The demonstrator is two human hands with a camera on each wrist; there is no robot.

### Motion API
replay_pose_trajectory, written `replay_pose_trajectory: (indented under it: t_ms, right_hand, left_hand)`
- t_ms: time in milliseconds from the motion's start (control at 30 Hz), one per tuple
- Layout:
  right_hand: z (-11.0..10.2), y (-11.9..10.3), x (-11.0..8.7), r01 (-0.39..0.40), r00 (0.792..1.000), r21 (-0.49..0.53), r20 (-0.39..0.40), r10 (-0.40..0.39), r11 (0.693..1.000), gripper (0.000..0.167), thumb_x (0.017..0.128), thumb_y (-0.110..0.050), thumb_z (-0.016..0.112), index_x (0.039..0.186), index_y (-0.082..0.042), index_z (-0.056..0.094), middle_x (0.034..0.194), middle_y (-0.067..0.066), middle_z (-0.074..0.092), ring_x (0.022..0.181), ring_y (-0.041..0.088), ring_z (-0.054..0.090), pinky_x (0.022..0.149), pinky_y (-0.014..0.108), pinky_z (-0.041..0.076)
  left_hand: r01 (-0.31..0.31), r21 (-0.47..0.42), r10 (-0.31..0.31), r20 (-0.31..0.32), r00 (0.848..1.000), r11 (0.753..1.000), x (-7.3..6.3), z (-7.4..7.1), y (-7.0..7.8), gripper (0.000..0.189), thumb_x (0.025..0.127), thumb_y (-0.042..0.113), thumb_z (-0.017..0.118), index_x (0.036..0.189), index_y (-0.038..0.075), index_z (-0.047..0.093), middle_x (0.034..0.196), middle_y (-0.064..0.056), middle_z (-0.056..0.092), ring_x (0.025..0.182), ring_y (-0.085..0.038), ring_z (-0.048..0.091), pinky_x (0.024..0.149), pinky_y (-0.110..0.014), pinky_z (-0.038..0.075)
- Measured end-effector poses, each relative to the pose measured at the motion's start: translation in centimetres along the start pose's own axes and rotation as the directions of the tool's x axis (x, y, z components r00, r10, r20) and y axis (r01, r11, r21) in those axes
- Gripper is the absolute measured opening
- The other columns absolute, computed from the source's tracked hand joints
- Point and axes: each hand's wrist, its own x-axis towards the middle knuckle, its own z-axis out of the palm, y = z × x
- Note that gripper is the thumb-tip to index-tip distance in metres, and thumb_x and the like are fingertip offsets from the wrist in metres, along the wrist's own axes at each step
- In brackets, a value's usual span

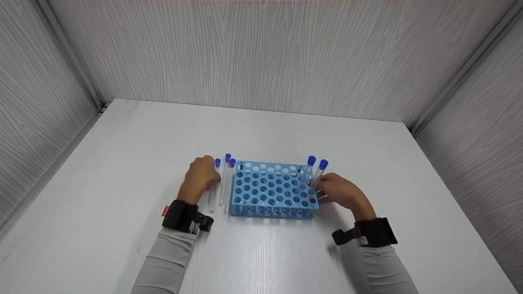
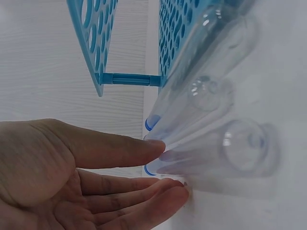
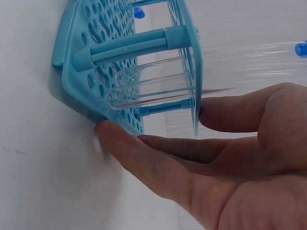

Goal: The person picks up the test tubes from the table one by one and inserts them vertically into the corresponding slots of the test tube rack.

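My left hand point(image 1: 200, 176) is at the leftmost of three capped clear test tubes lying beside a blue test tube rack point(image 1: 274, 206). In the left wrist view, thumb and fingers pinch this tube point(image 2: 240, 148) from both sides. The other two tubes, a middle one point(image 1: 222, 191) and one nearest the rack point(image 1: 227, 200), lie alongside. My right hand point(image 1: 338, 190) grips the rack's right end, thumb at the upper plate and fingers down by the base. Two blue-capped tubes, one farther back point(image 1: 311, 159) and one nearer point(image 1: 323, 164), stand tilted in the right-end holes.
The rack stands upright on a white table point(image 1: 261, 253), its other holes visible across the upper plate. A pale wood-grain panel point(image 1: 245, 53) rises behind the table, with similar side panels left and right. Each wrist wears a black strap-on camera mount.
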Motion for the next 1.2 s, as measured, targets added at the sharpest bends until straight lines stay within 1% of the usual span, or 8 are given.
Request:
replay_pose_trajectory:
  t_ms: [100, 333, 433, 567, 800, 1067, 1200]
  right_hand:
    - [0.0, 0.0, 0.0, -0.002, 1.0, -0.001, -0.006, 0.002, 1.0, 0.038, 0.104, -0.023, 0.049, 0.126, 0.004, 0.062, 0.112, 0.015, 0.065, 0.103, 0.027, 0.065, 0.094, 0.04, 0.056]
    - [-0.02, 0.21, 0.11, 0.029, 0.999, 0.014, 0.022, -0.03, 0.999, 0.034, 0.101, -0.016, 0.049, 0.121, 0.006, 0.065, 0.113, 0.015, 0.065, 0.103, 0.026, 0.065, 0.092, 0.039, 0.057]
    - [-0.06, 0.18, 0.11, 0.019, 1.0, 0.013, 0.018, -0.019, 1.0, 0.033, 0.101, -0.019, 0.05, 0.12, 0.004, 0.066, 0.109, 0.014, 0.066, 0.101, 0.026, 0.065, 0.091, 0.038, 0.057]
    - [-0.1, 0.05, -0.01, 0.014, 1.0, 0.004, 0.018, -0.014, 1.0, 0.035, 0.102, -0.021, 0.051, 0.122, 0.004, 0.065, 0.108, 0.014, 0.065, 0.102, 0.027, 0.065, 0.091, 0.038, 0.057]
    - [-0.15, -0.02, -0.01, 0.009, 1.0, 0.016, 0.019, -0.01, 1.0, 0.037, 0.101, -0.019, 0.051, 0.127, 0.006, 0.062, 0.112, 0.016, 0.065, 0.105, 0.028, 0.065, 0.093, 0.04, 0.057]
    - [-0.13, 0.0, 0.02, 0.006, 1.0, 0.024, 0.025, -0.007, 1.0, 0.038, 0.101, -0.018, 0.051, 0.129, 0.006, 0.061, 0.113, 0.016, 0.065, 0.105, 0.028, 0.065, 0.093, 0.04, 0.057]
    - [-0.06, 0.03, 0.08, -0.009, 1.0, 0.026, 0.016, 0.008, 1.0, 0.038, 0.101, -0.018, 0.052, 0.128, 0.005, 0.061, 0.114, 0.017, 0.065, 0.105, 0.028, 0.064, 0.092, 0.04, 0.057]
  left_hand:
    - [0.007, -0.003, -0.007, 0.003, 1.0, 1.0, 0.04, 0.02, 0.0, 0.039, 0.09, 0.004, 0.063, 0.126, -0.011, 0.06, 0.106, -0.022, 0.066, 0.087, -0.028, 0.063, 0.061, -0.029, 0.048]
    - [0.014, 0.019, -0.014, 0.004, 1.0, 1.0, 0.12, 0.16, -0.01, 0.042, 0.09, 0.004, 0.064, 0.129, -0.012, 0.059, 0.11, -0.024, 0.066, 0.086, -0.029, 0.064, 0.059, -0.028, 0.05]
    - [0.015, 0.019, -0.015, 0.005, 1.0, 1.0, 0.16, 0.2, -0.02, 0.041, 0.09, 0.004, 0.064, 0.128, -0.012, 0.059, 0.11, -0.024, 0.067, 0.085, -0.028, 0.065, 0.058, -0.027, 0.049]
    - [0.014, 0.023, -0.014, 0.004, 1.0, 1.0, 0.16, 0.22, 0.0, 0.04, 0.09, 0.004, 0.064, 0.127, -0.011, 0.06, 0.108, -0.024, 0.066, 0.085, -0.028, 0.064, 0.057, -0.027, 0.049]
    - [0.011, 0.035, -0.011, 0.009, 1.0, 0.999, 0.18, 0.13, 0.11, 0.04, 0.092, 0.004, 0.062, 0.129, -0.011, 0.059, 0.107, -0.022, 0.065, 0.088, -0.029, 0.063, 0.062, -0.029, 0.048]
    - [0.02, 0.033, -0.021, 0.021, 1.0, 0.999, 0.21, 0.2, 0.1, 0.038, 0.093, 0.004, 0.06, 0.129, -0.011, 0.059, 0.107, -0.021, 0.064, 0.088, -0.029, 0.062, 0.066, -0.031, 0.049]
    - [0.009, 0.04, -0.009, 0.01, 1.0, 0.999, 0.15, 0.14, 0.08, 0.039, 0.092, 0.004, 0.06, 0.128, -0.011, 0.059, 0.107, -0.022, 0.064, 0.089, -0.029, 0.062, 0.066, -0.032, 0.05]
